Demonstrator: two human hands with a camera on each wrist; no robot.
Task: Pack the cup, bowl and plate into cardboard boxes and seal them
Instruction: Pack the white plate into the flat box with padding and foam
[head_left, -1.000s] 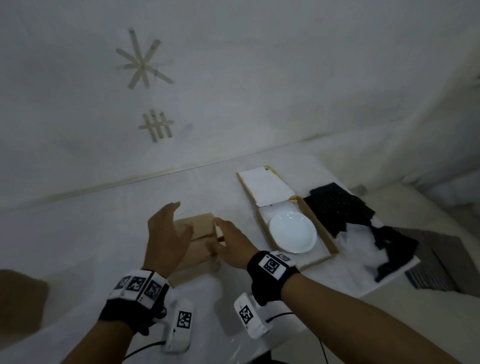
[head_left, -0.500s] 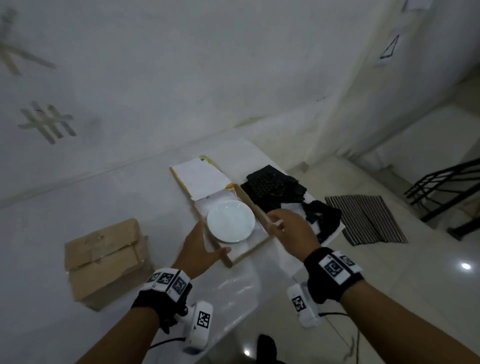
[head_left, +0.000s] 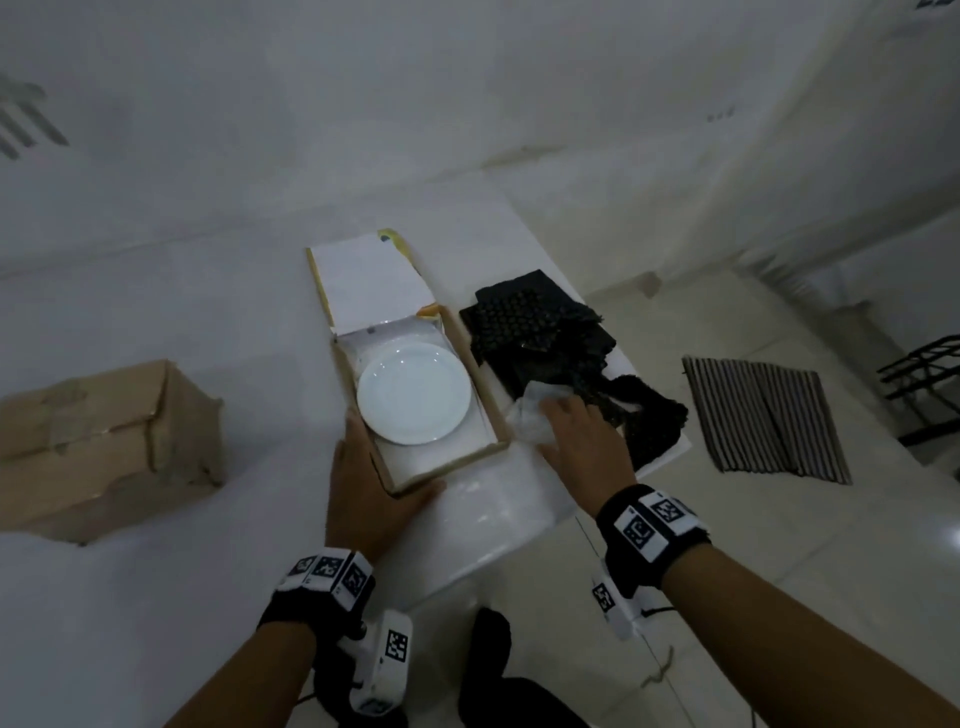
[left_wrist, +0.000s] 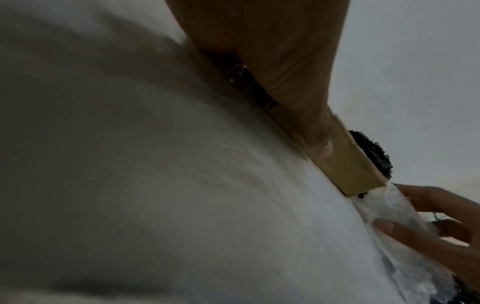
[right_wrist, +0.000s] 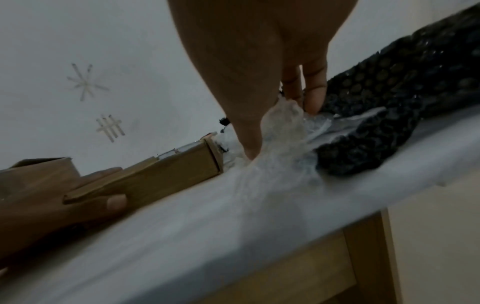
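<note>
Right now the white plate (head_left: 414, 400) lies flat in the shallow open cardboard box (head_left: 496, 410), lid back. Left hand (head_left: 371, 499) grips the box's near corner, thumb along its front wall. Right hand (head_left: 584, 441) pinches clear bubble wrap (head_left: 524, 415) beside the box. Judgement: keep the box braced, lift the wrap clear of the black bubble wrap (head_left: 540, 327), and lay it over the plate before closing.

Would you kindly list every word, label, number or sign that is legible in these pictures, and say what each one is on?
No words or numbers can be read.
Wrist bands: black-and-white square code markers, no text.
Wrist camera: the same kind of marker, no text.
Wall: a taped star sign, and below it a taped grid sign, no letters.
Flat box lid: a small dark mark, too blurred to read.
</note>
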